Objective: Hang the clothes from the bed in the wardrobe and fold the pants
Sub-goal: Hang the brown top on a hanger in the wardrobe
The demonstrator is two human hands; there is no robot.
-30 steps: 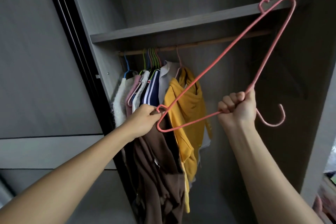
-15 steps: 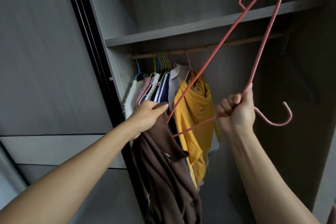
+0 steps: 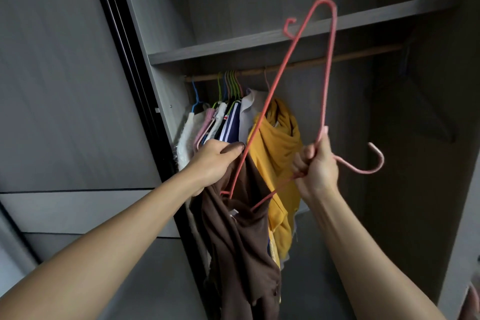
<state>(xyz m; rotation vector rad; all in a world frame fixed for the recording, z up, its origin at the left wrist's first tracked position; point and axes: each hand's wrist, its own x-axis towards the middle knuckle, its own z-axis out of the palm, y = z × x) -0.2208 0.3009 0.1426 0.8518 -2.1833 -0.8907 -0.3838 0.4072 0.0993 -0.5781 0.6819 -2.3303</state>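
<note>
A: Head view. Hands?
B: Left hand (image 3: 213,161) grips the brown garment (image 3: 241,241) at its top; the cloth hangs straight down. Right hand (image 3: 318,166) is fisted on the pink hanger (image 3: 328,73) beside its hook.
A: Key relation?
B: The hanger's long axis runs steeply from upper right to lower left. Its lower end meets the garment just under the left hand. The rail (image 3: 337,57) is above both.
</note>
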